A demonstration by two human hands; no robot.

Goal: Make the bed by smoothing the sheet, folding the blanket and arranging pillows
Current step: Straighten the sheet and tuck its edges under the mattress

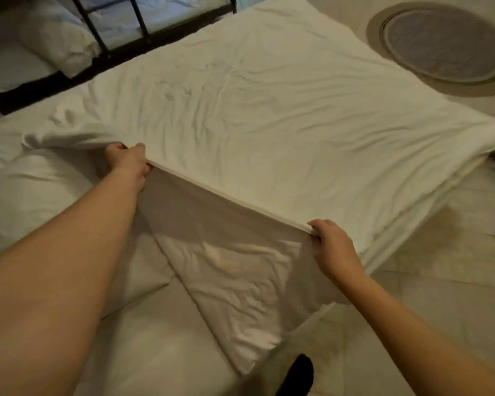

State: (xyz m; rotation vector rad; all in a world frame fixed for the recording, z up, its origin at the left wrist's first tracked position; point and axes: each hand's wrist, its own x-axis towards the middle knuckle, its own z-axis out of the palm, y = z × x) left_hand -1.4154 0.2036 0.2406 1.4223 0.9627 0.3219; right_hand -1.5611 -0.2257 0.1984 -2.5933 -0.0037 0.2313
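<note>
A white blanket (pixel 269 110) lies spread and creased over the bed, reaching the far corners. Its near edge is lifted off the mattress and stretched taut between my hands. My left hand (pixel 129 162) is shut on that edge at the left. My right hand (pixel 332 247) is shut on the same edge at the right, near the bed's side. Under the raised edge a white pillow (pixel 235 295) lies at an angle on the sheet (pixel 160 352). Another white pillow (pixel 26 195) sits to the left, under my left forearm.
A second bed with a black metal frame (pixel 97 35) and a white pillow (pixel 55 44) stands beyond the far left. A round grey rug (pixel 443 44) lies on the pale tiled floor (pixel 455 252) at the right. A dark foot (pixel 297 372) shows by the bed's side.
</note>
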